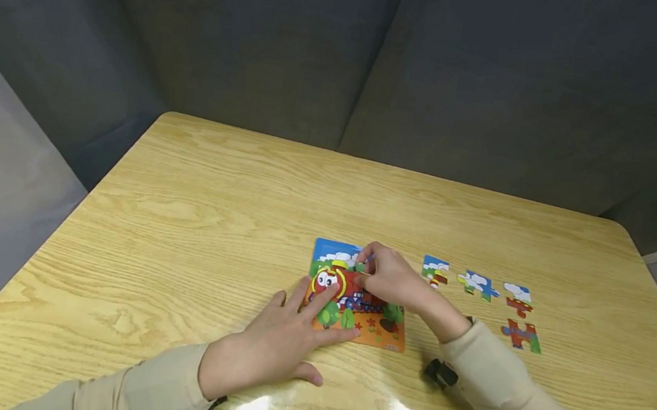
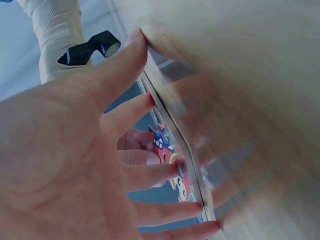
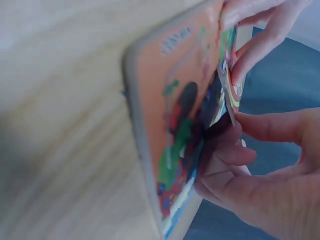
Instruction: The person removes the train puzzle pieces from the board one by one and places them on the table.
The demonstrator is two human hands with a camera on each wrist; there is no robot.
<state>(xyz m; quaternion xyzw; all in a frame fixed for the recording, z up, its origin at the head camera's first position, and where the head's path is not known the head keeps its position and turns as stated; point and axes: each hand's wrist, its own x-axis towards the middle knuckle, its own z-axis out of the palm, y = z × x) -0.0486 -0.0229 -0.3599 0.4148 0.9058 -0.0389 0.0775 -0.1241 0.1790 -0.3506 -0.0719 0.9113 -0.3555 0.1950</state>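
Note:
A jigsaw board (image 1: 377, 340) with a cartoon train lies flat on the table, sky blue at its far edge and orange at its near edge. My left hand (image 1: 285, 334) rests on its left part with straight, spread fingers; the thumb lies on the table. Over the middle of the picture, my right hand (image 1: 395, 279) pinches a puzzle piece (image 3: 227, 95) between thumb and fingers. In the right wrist view that piece stands tilted up from the board, its edge between the fingertips. The fingers hide part of the board's upper right.
Right of the board lie several loose pieces: a sky corner piece (image 1: 435, 268), a blue cloud piece (image 1: 478, 284), a white cloud piece (image 1: 517, 292), a small red piece (image 1: 519, 307) and a red-green piece (image 1: 522, 335). Dark curtain (image 1: 261, 44) stands behind the wooden table (image 1: 183, 216).

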